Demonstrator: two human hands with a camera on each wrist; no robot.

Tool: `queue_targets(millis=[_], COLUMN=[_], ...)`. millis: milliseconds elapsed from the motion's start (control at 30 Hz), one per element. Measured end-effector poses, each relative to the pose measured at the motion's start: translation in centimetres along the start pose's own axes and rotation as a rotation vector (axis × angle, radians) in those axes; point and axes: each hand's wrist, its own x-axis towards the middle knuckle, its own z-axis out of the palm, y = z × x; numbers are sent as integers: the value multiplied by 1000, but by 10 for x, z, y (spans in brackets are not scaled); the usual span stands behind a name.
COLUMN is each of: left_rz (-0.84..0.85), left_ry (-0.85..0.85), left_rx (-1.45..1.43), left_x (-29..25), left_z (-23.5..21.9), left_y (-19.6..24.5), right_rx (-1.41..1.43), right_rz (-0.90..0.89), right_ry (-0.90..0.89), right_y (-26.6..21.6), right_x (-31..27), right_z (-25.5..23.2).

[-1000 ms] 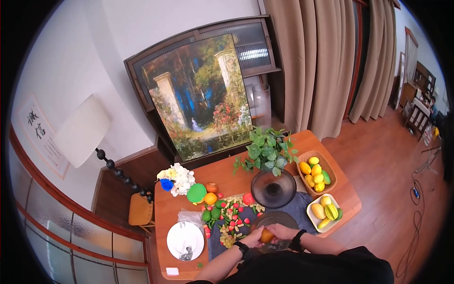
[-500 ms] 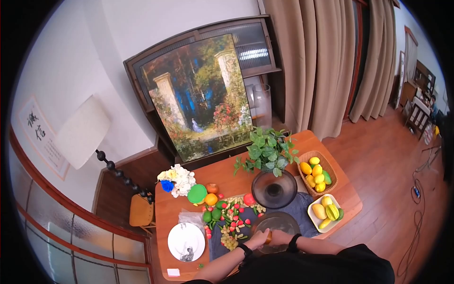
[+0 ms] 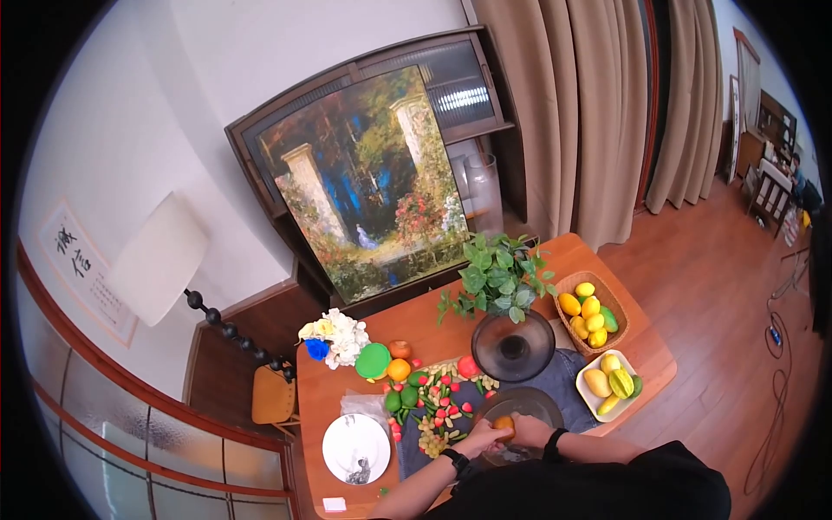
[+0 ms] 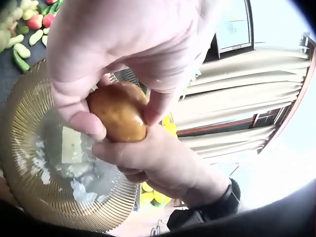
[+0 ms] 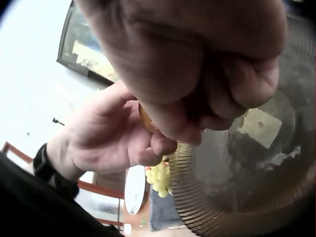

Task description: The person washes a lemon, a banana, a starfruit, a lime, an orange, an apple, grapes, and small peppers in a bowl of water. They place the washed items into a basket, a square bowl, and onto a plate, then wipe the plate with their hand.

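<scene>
Over a ribbed amber glass bowl (image 4: 24,113), both hands hold one shiny orange-brown rounded fruit (image 4: 118,112). My left hand (image 4: 128,44) grips it from above in the left wrist view, thumb and fingers curled around its sides. The right hand (image 4: 158,155) has its fingers curled against the fruit's lower end. In the right wrist view the right hand (image 5: 197,69) hides most of the fruit, and the left hand (image 5: 111,133) holds its far side. Inside the bowl lie a pale square piece (image 4: 71,145) and whitish scraps (image 4: 84,191).
Grapes (image 3: 432,438), small red and green pieces and green fruits (image 3: 394,401) lie left of the bowl. A white plate (image 3: 342,433) is farther left. Behind the bowl stands a dark glass dish (image 3: 533,368); right are a basket (image 3: 568,282) and a tray (image 3: 582,381) of yellow fruit.
The head view has shifted, so the table sits slightly farther right. Both hands stay together on the fruit over the bowl; more of the fruit shows now than half a second ago.
</scene>
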Motion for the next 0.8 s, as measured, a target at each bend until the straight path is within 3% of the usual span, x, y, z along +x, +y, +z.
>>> queue_targets(millis=[67,133,167,233,267,300,333,367,400,467,500,533,567,633,700,767,800], left_rz=[-16,-101,-102,-204,-204,-111,-20,-20,-12,-7,124,258,260,525,497,517,519], left_ry=[3,198,201,19,20,81,143,146,142,139,119,98,100,270,304,208,205], left_rx=[20,-31,-33,0,0,71,141,141,239,334,475,614,609,510,440,366,370], left_x=[-1,-6,-4,0,0,-1,-2,-3,-5,-5,-3,0,7,17,17,19,8], left_z=[4,10,6,-1,1,6,9,8,7,2,-4,-8,-10,-11,-4,-2,4], left_y=[4,9,10,12,11,9,6,6,10,9,3,0,-8,-26,-23,-18,-6], right_rx=[-67,-159,-251,-241,-229,-228,-134,-41,-43,79,77,444,799,902,1013,882,883], right_rz=[-64,-150,-235,-236,-235,-237,-125,-15,-18,-288,-288,-18,267,265,255,146,144], right_ry=[93,141,189,154,121,122,101,80,82,31,30,-294,-617,-665,-701,-637,-633], right_y=[0,1,0,7,7,5,1,-1,9,28,29,33,23,10,17,38,27], right_x=[-4,-9,-12,-8,-7,-6,-5,-5,4,20,19,18,12,6,11,25,18], right_z=[1,-6,-9,-8,-8,-7,-3,0,12,36,31,22,5,-6,0,15,8])
